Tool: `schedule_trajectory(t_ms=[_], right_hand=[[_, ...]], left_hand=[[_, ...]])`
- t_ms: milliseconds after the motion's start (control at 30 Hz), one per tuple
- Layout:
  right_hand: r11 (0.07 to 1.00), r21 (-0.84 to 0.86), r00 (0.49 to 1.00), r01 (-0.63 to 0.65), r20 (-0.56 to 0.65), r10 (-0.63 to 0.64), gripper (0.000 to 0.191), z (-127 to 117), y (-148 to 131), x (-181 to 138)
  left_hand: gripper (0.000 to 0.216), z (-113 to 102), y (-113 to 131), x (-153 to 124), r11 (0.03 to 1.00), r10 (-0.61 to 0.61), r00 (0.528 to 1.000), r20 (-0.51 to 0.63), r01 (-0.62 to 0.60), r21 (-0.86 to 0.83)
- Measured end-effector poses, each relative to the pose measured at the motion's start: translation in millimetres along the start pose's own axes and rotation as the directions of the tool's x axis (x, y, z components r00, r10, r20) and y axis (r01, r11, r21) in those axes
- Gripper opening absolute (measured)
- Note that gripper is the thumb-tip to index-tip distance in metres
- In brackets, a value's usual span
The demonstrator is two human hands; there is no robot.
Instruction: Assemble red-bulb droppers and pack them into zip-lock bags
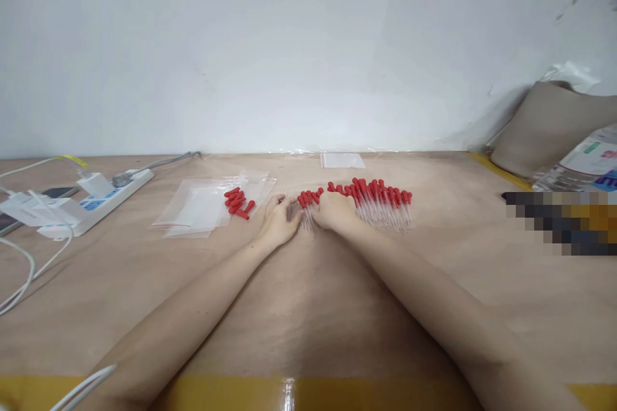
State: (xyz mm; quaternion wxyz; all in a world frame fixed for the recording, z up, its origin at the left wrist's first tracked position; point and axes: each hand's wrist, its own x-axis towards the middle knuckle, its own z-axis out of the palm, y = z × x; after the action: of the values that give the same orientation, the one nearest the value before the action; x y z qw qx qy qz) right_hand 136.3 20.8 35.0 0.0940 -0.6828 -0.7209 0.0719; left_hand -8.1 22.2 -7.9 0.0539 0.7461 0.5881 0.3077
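Several droppers [369, 196] with red rubber bulbs and clear thin tubes lie side by side in a row, bulbs toward the wall. My left hand [280, 221] rests at the row's left end, its thumb and forefinger apart and curved beside the nearest droppers [304, 200]. My right hand [336, 210] is closed over the middle of the row, and its fingertips are hidden, so what it grips cannot be made out. Left of my left hand, several loose red bulbs [236, 200] lie on clear zip bags [186, 205].
A white power strip [101, 205] with chargers and cables [33, 257] stands at left beside a phone [60, 192]. A small clear bag [343, 160] lies near the wall. At right are a grey-brown container [535, 128], a plastic-wrapped pack [585, 157] and a pixelated patch.
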Motion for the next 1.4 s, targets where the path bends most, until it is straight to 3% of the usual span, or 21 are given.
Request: schedule_trajectory(t_ms=[267,500,633,767,833,933,1100,1200,1400], right_hand=[[0.995,0.096,0.999,-0.03,0.04,0.026,0.032,2.8,-6.5,4.7],[0.973,0.227,0.995,0.028,0.082,-0.048,0.033,-12.6,36.2,-5.5],[0.957,0.282,0.996,0.066,-0.072,-0.047,0.022,-9.7,66.7,-26.1],[0.929,0.344,0.972,0.138,-0.228,-0.06,0.014,1.8,84.6,-43.0],[0.91,0.368,0.95,0.189,-0.301,-0.076,0.013,8.1,87.8,-46.2],[0.877,0.389,0.907,0.283,-0.405,-0.113,0.015,16.1,88.0,-46.2],[0.855,0.258,0.777,0.45,-0.585,-0.233,0.027,25.9,87.0,-44.2],[0.856,0.198,0.739,0.477,-0.618,-0.268,0.032,30.0,88.6,-44.1],[0.848,0.234,0.764,0.476,-0.587,-0.267,0.023,28.9,88.9,-45.1]], left_hand=[[0.026,-2.3,-1.2,-3.6,0.999,0.001,0.998,-0.06,-0.004,-0.053],[0.03,-3.2,-1.9,-3.5,0.997,0.072,0.996,0.048,-0.073,0.027],[0.035,0.4,-2.8,-2.9,0.993,0.112,0.985,0.13,-0.118,0.033],[0.031,-3.3,-7.6,1.7,1.0,0.021,0.999,0.04,-0.021,0.003],[0.025,-14.5,-15.6,8.2,0.998,-0.052,0.998,-0.045,0.053,0.032],[0.023,-42.0,-35.3,21.1,0.97,-0.083,0.986,-0.147,0.114,0.215],[0.022,-77.1,-61.6,32.1,0.886,-0.2,0.979,-0.037,0.197,0.419],[0.03,-76.6,-62.8,29.7,0.857,-0.23,0.973,0.016,0.195,0.477],[0.023,-66.6,-63.9,28.6,0.862,-0.223,0.975,-0.004,0.199,0.467]])
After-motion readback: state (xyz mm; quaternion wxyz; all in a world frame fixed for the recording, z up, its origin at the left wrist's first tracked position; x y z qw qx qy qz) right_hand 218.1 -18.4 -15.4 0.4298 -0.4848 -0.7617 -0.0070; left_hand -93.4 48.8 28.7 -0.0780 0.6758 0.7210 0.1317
